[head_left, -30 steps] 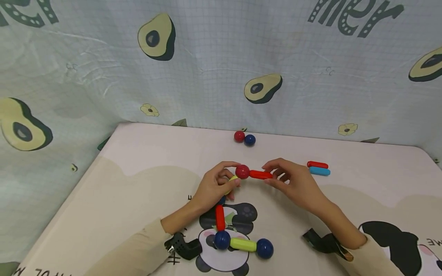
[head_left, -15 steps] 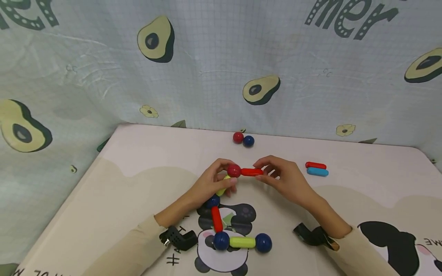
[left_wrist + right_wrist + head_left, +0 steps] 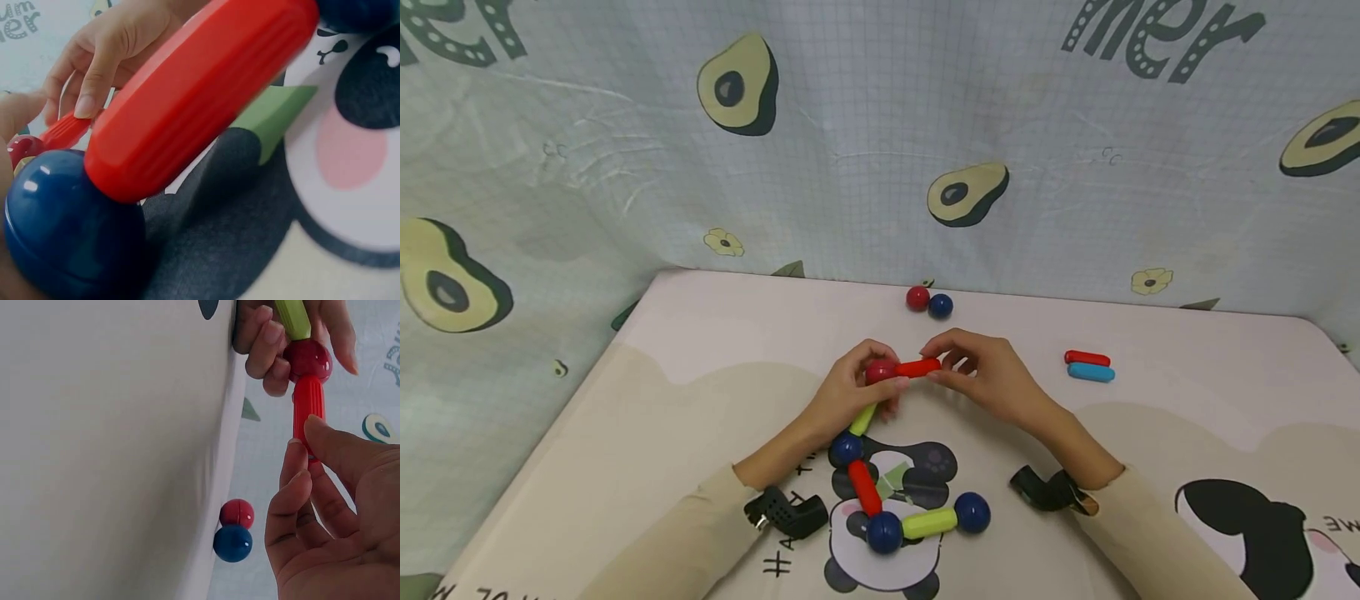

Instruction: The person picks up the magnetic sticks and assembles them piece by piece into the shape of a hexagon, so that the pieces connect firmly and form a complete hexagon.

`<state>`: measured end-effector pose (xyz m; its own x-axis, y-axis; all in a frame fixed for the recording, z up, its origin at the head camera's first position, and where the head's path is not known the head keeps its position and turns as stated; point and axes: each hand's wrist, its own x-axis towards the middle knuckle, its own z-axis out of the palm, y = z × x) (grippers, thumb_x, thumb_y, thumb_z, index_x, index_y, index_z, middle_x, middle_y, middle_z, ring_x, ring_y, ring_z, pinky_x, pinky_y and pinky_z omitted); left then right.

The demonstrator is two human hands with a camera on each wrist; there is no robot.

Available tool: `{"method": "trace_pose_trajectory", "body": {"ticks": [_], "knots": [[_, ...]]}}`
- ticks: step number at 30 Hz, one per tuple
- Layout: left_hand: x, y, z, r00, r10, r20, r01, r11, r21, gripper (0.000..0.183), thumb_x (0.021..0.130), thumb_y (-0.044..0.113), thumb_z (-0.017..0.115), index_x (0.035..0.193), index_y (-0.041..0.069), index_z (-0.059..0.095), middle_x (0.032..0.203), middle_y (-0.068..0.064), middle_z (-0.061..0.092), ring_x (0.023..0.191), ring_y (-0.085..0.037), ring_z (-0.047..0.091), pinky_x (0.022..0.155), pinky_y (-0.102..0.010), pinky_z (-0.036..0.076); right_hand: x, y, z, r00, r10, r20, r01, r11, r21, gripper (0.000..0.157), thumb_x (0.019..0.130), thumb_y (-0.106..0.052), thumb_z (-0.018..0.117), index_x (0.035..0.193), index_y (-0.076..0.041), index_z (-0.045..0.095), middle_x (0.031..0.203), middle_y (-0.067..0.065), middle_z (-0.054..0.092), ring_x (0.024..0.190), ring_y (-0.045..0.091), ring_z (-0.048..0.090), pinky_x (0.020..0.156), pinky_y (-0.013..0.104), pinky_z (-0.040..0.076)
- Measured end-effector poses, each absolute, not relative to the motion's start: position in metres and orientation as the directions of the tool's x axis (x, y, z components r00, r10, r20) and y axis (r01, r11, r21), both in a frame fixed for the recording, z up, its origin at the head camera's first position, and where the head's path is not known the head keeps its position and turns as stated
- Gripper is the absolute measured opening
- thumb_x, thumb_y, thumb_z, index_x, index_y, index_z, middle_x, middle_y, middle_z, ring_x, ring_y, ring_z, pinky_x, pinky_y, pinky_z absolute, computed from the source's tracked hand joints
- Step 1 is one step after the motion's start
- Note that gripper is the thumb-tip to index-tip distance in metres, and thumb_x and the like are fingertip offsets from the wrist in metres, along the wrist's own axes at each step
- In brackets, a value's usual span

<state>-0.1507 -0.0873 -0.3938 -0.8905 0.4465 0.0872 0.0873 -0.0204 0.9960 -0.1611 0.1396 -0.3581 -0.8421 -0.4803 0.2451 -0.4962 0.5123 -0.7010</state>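
Observation:
My left hand (image 3: 841, 393) holds a red ball (image 3: 880, 372) between thumb and fingers. With thumb and fingertips, my right hand (image 3: 992, 375) pinches the outer end of a red magnetic rod (image 3: 309, 403), whose other end meets that ball. From the ball a yellow-green rod (image 3: 863, 419), partly hidden by the left hand, leads down to a blue ball (image 3: 69, 219). The chain continues through a second red rod (image 3: 200, 100), another blue ball (image 3: 884, 533), a second yellow-green rod (image 3: 929, 523) and an end blue ball (image 3: 973, 512).
At the table's back edge a loose red ball (image 3: 917, 298) sits beside a loose blue ball (image 3: 941, 306). To the right lie a loose red rod (image 3: 1087, 358) and a light-blue rod (image 3: 1091, 372). An avocado-print curtain (image 3: 850, 108) hangs behind the table (image 3: 715, 325).
Both hands have shifted left with the red ball and red rod, the right hand more so. The near part of the chain has swung slightly.

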Motion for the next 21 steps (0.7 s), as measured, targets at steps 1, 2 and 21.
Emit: {"method": "trace_pose_trajectory", "body": {"ticks": [1,2,21], "knots": [[-0.151,-0.087,-0.394,-0.895,0.435,0.094,0.098,-0.014,0.995,0.03,0.091,0.01,0.064,0.115,0.002,0.048,0.082,-0.018,0.059,0.062,-0.024,0.06,0.064,-0.031,0.055,-0.161,0.139,-0.358,-0.842,-0.482,0.244,-0.496,0.511,-0.702,0.029,0.082,-0.009,0.076,0.109,-0.013,0.067,0.1,-0.004,0.067,0.083,0.012,0.061,0.073,0.03,0.053],[-0.151,-0.087,-0.394,-0.9,0.425,0.101,0.107,-0.011,0.994,0.029,0.091,0.01,0.064,0.115,0.001,0.05,0.081,-0.018,0.059,0.061,-0.025,0.06,0.064,-0.031,0.055,-0.162,0.138,-0.358,-0.84,-0.484,0.243,-0.497,0.509,-0.703,0.029,0.082,-0.008,0.076,0.109,-0.012,0.067,0.1,-0.004,0.067,0.083,0.012,0.061,0.073,0.03,0.053],[-0.151,-0.088,-0.397,-0.911,0.376,0.171,0.196,0.026,0.98,0.022,0.094,0.011,0.061,0.115,0.004,0.06,0.068,-0.014,0.059,0.058,-0.028,0.058,0.062,-0.029,0.053,-0.182,0.15,-0.357,-0.892,-0.418,0.17,-0.403,0.569,-0.716,0.032,0.084,-0.017,0.075,0.114,-0.014,0.064,0.108,0.006,0.066,0.086,0.015,0.062,0.076,0.033,0.053]]}}
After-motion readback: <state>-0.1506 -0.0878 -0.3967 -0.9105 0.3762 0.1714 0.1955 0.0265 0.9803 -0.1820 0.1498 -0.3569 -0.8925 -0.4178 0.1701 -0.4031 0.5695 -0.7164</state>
